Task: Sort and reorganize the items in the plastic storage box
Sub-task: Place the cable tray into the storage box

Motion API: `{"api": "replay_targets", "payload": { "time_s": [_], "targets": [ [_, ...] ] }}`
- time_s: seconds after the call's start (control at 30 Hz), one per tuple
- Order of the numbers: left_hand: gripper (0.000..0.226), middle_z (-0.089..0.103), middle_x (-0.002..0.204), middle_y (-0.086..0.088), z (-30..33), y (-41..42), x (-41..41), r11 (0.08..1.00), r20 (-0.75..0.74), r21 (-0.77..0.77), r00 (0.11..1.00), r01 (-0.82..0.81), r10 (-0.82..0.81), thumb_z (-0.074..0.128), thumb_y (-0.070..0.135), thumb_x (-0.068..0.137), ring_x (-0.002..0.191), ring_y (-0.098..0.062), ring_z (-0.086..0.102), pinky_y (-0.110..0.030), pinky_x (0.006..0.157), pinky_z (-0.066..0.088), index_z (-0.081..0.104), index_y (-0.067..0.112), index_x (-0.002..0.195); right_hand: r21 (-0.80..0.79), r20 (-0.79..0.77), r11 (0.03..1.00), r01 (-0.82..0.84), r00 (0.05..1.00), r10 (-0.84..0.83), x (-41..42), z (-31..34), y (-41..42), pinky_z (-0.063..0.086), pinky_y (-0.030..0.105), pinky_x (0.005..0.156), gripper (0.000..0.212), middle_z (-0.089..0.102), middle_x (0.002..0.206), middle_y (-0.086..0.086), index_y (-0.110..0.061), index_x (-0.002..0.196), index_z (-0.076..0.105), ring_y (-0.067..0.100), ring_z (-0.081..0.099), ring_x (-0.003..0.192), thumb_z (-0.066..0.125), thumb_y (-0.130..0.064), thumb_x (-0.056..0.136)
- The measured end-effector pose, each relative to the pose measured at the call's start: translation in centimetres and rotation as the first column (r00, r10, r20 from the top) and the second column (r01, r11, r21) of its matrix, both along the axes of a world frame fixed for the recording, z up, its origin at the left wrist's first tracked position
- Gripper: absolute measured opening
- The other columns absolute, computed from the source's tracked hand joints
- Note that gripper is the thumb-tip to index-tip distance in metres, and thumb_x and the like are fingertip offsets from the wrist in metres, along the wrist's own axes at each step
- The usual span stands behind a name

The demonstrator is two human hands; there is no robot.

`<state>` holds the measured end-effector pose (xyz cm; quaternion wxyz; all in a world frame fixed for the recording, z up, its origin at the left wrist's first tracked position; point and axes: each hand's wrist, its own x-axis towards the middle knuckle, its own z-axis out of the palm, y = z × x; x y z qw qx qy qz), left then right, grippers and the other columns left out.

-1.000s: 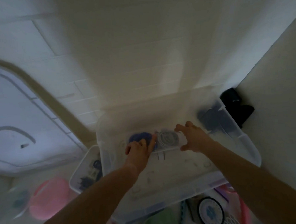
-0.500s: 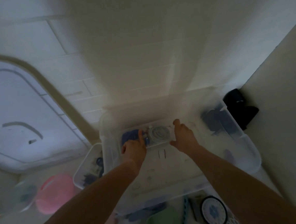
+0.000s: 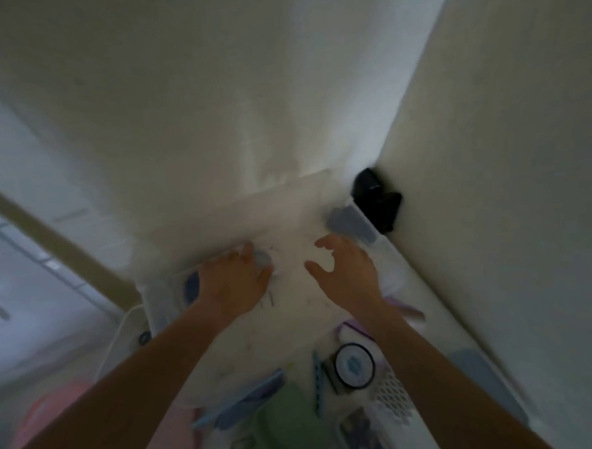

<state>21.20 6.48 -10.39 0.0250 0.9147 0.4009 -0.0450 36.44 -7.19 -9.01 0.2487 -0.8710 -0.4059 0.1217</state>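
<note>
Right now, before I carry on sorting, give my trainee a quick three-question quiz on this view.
1. True or false: the right hand grips the small tray.
2. Which hand rests on the small tray inside the box? A) left hand B) right hand C) neither
3. Fill in: the black object lies outside the box, in the corner where two ____ meet.

Key:
1. False; the right hand is open, fingers spread, holding nothing.
2. A; the left hand lies over the tray. The blur hides whether its fingers curl round it.
3. Walls.
</note>
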Motion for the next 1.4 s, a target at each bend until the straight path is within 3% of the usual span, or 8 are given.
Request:
{"api": "replay_targets", "payload": {
  "time_s": [0.17,0.47,0.7,0.83,0.97,1.1,1.27,1.4],
  "targets": [
    [0.070,0.051,0.138,-0.015,2.3,-5.6,2.2,0.952,0.114,0.052,0.946,0.300,-0.304,0.023,0.065,0.093,0.120,-0.036,0.052,-0.046,0.098,0.045,0.038,0.024,0.147,0.217,-0.011,0.932,0.292,0.955,-0.297,-1.4,0.7,-9.3,0.049,0.034,0.086,0.025,0.063,0.108,-0.009,-0.035,0.108,0.064,0.014,0.061,0.095,0.064,-0.047,0.086],
    [0.052,0.063,0.125,-0.014,4.5,-14.8,3.0,0.739,0.257,0.132,0.697,0.660,-0.669,0.050,0.049,0.087,0.108,-0.032,0.063,-0.041,0.089,0.051,0.061,0.019,0.127,0.267,-0.025,0.782,0.563,0.815,-0.578,-4.6,-0.6,-21.4,0.050,0.028,0.081,0.035,0.066,0.108,-0.010,-0.029,0.115,0.063,0.009,0.060,0.098,0.072,-0.043,0.084],
    [0.041,0.061,0.124,-0.001,3.4,-19.4,4.5,0.626,0.343,0.030,0.580,0.779,-0.739,0.044,0.045,0.093,0.109,-0.023,0.059,-0.038,0.091,0.048,0.045,0.036,0.132,0.198,-0.213,0.491,0.849,0.526,-0.823,-5.1,-1.0,-30.4,0.054,0.040,0.086,0.045,0.065,0.113,-0.003,-0.026,0.129,0.054,0.018,0.062,0.103,0.068,-0.039,0.088],
    [0.044,0.052,0.137,-0.005,1.0,-23.4,8.1,0.589,0.324,-0.127,0.595,0.798,-0.736,0.039,0.044,0.097,0.126,-0.027,0.051,-0.045,0.096,0.049,0.040,0.027,0.138,0.074,-0.228,0.457,0.886,0.461,-0.858,-3.9,-2.9,-33.0,0.053,0.039,0.087,0.049,0.062,0.123,0.005,-0.024,0.133,0.050,0.024,0.061,0.106,0.064,-0.043,0.091],
    [0.044,0.057,0.122,-0.013,-2.9,-27.2,12.8,0.530,0.327,-0.322,0.618,0.784,-0.715,0.045,0.033,0.101,0.114,-0.031,0.057,-0.044,0.092,0.049,0.035,0.024,0.143,-0.108,-0.304,0.366,0.924,0.320,-0.897,-1.4,-7.2,-34.4,0.048,0.045,0.098,0.065,0.055,0.137,0.013,-0.016,0.143,0.039,0.032,0.055,0.121,0.061,-0.047,0.091],
    [0.049,0.055,0.128,-0.022,-7.2,-29.2,17.3,0.582,0.236,-0.497,0.746,0.643,-0.623,0.042,0.026,0.103,0.117,-0.037,0.056,-0.044,0.094,0.045,0.027,0.016,0.148,-0.284,-0.406,0.335,0.899,0.204,-0.891,1.2,-12.0,-35.3,0.046,0.041,0.097,0.069,0.054,0.137,0.019,0.000,0.142,0.040,0.036,0.053,0.124,0.059,-0.046,0.093],
    [0.039,0.055,0.134,-0.025,-11.4,-29.8,20.0,0.597,0.119,-0.641,0.831,0.482,-0.543,0.040,0.023,0.103,0.122,-0.040,0.054,-0.042,0.097,0.044,0.036,0.006,0.138,-0.218,-0.582,0.311,0.925,0.132,-0.802,2.6,-15.5,-35.7,0.058,0.046,0.076,0.035,0.068,0.100,0.013,-0.004,0.110,0.061,0.027,0.065,0.077,0.065,-0.031,0.088],
    [0.042,0.057,0.131,-0.022,-9.2,-29.7,19.4,0.581,0.251,-0.640,0.851,0.504,-0.462,0.043,0.014,0.097,0.119,-0.039,0.055,-0.039,0.097,0.044,0.043,0.011,0.139,-0.118,-0.612,0.228,0.967,0.109,-0.783,2.6,-11.7,-35.9,0.058,0.052,0.079,0.020,0.064,0.091,0.008,-0.013,0.096,0.055,0.026,0.066,0.081,0.067,-0.025,0.086]
  ]
}}
